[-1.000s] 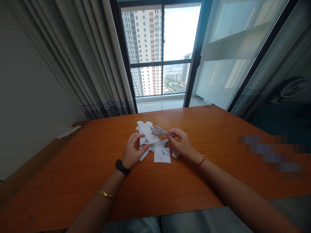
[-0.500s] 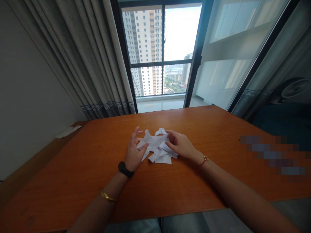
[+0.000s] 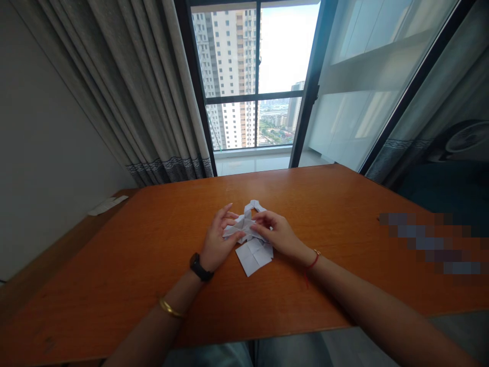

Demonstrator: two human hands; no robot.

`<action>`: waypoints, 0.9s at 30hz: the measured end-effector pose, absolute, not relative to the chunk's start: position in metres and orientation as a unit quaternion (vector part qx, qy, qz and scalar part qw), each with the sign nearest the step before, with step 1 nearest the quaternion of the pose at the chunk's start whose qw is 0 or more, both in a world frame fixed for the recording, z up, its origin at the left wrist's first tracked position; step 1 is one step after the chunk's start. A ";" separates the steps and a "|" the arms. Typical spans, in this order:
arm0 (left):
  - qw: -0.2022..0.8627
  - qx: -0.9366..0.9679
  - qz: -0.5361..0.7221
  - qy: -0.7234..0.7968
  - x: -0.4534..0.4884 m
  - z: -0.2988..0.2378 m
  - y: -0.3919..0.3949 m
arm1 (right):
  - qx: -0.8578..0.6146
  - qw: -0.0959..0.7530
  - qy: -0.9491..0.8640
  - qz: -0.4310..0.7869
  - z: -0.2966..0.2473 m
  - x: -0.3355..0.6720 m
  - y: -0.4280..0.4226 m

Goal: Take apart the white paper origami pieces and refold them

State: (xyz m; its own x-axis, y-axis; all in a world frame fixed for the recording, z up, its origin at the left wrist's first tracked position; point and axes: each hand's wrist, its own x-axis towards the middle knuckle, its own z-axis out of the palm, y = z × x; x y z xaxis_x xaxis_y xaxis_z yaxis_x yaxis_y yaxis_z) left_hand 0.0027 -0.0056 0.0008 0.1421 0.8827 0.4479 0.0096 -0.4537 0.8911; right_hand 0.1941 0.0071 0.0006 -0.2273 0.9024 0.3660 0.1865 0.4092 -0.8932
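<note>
A small heap of white folded paper pieces (image 3: 250, 232) lies in the middle of the orange-brown wooden table (image 3: 133, 265). My left hand (image 3: 218, 238), with a black watch and a gold bangle on the arm, pinches the left side of the heap, its upper fingers raised. On the right side, the fingers of my right hand (image 3: 275, 235), which wears a red string bracelet, are pressed together on the heap. A creased square sheet (image 3: 253, 256) lies flat just below the hands, partly under the pile. A folded loop of paper (image 3: 255, 206) sticks out behind the heap.
A white slip of paper (image 3: 107, 205) lies at the table's far left corner by the wall. Grey curtains and a tall window stand behind the table. A blurred patch (image 3: 431, 242) covers part of the right side of the table. A fan (image 3: 464, 140) shows at far right.
The spread-out paper pieces have been drawn into a tighter heap. Both hands have closed in toward each other around it. The square sheet has turned and now lies angled below the hands.
</note>
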 end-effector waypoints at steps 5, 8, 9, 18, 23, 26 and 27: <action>0.445 0.612 0.555 0.345 0.003 0.000 -0.004 | -0.372 0.559 -0.565 0.479 0.008 0.197 0.011; 0.421 0.589 0.577 0.378 0.000 0.001 0.000 | -0.391 0.572 -0.526 0.493 0.010 0.204 0.014; 0.411 0.580 0.586 0.389 -0.001 0.001 0.001 | -0.400 0.577 -0.517 0.490 0.009 0.207 0.016; 0.291 0.640 0.496 0.510 -0.011 -0.008 0.009 | -0.620 0.500 -0.559 0.230 0.004 0.237 0.037; 0.199 0.720 0.313 0.587 -0.017 -0.008 0.006 | -0.673 0.381 -0.608 0.180 0.002 0.263 0.044; 0.246 0.751 0.270 0.550 -0.015 -0.007 0.002 | -0.627 0.321 -0.676 0.217 -0.002 0.254 0.040; 0.255 0.766 0.266 0.527 -0.014 -0.007 0.000 | -0.603 0.304 -0.700 0.234 -0.004 0.248 0.039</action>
State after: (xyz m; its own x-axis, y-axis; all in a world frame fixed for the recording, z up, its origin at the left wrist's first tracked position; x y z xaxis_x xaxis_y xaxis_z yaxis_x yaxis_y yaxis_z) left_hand -0.0139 0.0003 -0.0073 0.3039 0.9426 0.1381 0.6715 -0.3148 0.6708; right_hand 0.2479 0.0386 -0.0036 -0.0889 0.9856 0.1437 0.7009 0.1644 -0.6940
